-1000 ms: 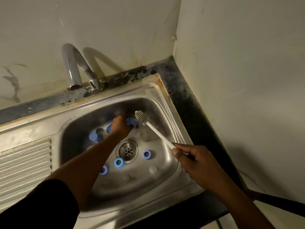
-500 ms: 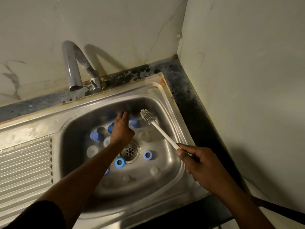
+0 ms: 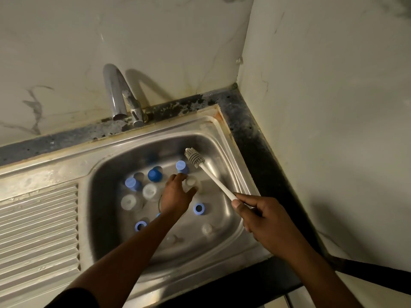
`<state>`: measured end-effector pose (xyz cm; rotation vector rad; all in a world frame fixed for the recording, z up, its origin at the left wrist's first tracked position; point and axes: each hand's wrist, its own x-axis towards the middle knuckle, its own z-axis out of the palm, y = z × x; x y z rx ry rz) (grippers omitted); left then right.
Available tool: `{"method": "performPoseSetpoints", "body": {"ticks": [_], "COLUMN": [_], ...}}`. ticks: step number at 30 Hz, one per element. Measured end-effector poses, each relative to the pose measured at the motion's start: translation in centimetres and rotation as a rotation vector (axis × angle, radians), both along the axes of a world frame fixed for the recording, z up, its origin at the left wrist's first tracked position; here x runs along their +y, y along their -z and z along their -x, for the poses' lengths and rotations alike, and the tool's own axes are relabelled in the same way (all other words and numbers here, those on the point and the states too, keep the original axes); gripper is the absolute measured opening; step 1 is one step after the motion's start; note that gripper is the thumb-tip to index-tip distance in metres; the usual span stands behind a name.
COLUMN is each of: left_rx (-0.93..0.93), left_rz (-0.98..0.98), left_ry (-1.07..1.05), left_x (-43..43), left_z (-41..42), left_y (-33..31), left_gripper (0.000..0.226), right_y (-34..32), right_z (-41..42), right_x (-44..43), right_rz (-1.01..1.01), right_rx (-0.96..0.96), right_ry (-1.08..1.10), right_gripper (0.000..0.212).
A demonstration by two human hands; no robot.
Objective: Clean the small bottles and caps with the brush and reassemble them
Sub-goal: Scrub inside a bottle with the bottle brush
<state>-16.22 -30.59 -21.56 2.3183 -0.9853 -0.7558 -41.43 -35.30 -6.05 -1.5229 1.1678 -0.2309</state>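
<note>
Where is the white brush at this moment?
Head view: the right hand grips the white brush by its handle end, over the right side of the sink; its bristles are near the back-right blue cap.

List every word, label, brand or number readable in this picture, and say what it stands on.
None can be read.
No print shows on the brush, the blue caps, the clear bottles, the tap or the sink.
The walls bear only veining and stains.
</note>
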Motion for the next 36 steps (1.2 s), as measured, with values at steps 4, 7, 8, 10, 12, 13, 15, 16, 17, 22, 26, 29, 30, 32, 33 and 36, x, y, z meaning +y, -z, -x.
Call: {"method": "performPoseSetpoints", "body": {"ticks": [4,7,8,10,12,13,15,16,17,22,26,29,30,32,33,36], "left_rx": [0.146,0.252,0.280,0.360,0.482,0.550,0.704,0.765,0.818,0.966,0.968,0.968,0.963,0.938,0.928,0.918], "left_rz": [0.135,0.258,0.310,0.412,0.524,0.576,0.657,0.696,0.735,0.905,0.980,1.057,1.081,1.127,1.146,1.203], "left_ry": [-0.072,-0.161,-0.185,-0.254,-0.286,-0.289,-0.322,-0.358,-0.392,-0.553,-0.614,-0.609,-0.617,-0.670,-0.705,-0.764], "left_x": [1.3,3.5,4.3,6.0,7.7,8.6,10.1,10.9,11.7,15.2,17.5,18.9,19.1,19.8,20.0,20.7], "left_z": [-0.5,-1.5,-1.9,-2.8,-4.1,-4.9,-6.1,-6.8,-7.2,-9.1,-9.9,-9.6,-9.5,-10.2,-10.8,-12.5], "left_y": [-3.8,-7.8,-9.4,-12.3,-15.4,-16.8,-19.3,-20.6,-21.8,-26.3,-28.8,-29.8,-30.0,-30.1,-30.2,-30.5], "left_gripper": [0.054,0.047,0.041,0.033,0.030,0.031,0.034,0.036,0.038,0.043,0.044,0.037,0.036,0.035,0.036,0.040], "right_y": [-2.0,-3.9,-4.7,-6.1,-7.9,-8.7,-10.2,-11.0,-11.7,-14.6,-15.9,-17.7,-18.0,-18.2,-18.1,-17.7], "right_z": [-0.1,-0.7,-1.0,-1.9,-3.2,-3.9,-5.2,-6.1,-6.8,-10.5,-13.1,-14.9,-15.3,-15.9,-16.0,-15.8], "right_x": [0.8,1.4,1.6,2.0,2.7,3.1,3.7,4.2,4.6,7.1,8.4,9.2,9.3,9.9,10.1,10.6], "right_rz": [0.043,0.080,0.093,0.124,0.179,0.208,0.252,0.269,0.284,0.371,0.483,0.575,0.598,0.619,0.645,0.720], "right_rx": [-0.012,-0.023,-0.029,-0.044,-0.066,-0.079,-0.098,-0.113,-0.121,-0.194,-0.208,-0.187,-0.174,-0.151,-0.147,-0.170], "right_ry": [-0.025,-0.050,-0.060,-0.090,-0.143,-0.171,-0.227,-0.266,-0.304,-0.457,-0.537,-0.581,-0.591,-0.606,-0.614,-0.629], "right_gripper": [0.034,0.035,0.034,0.033,0.031,0.030,0.029,0.029,0.028,0.023,0.021,0.032,0.031,0.021,0.017,0.015]}}
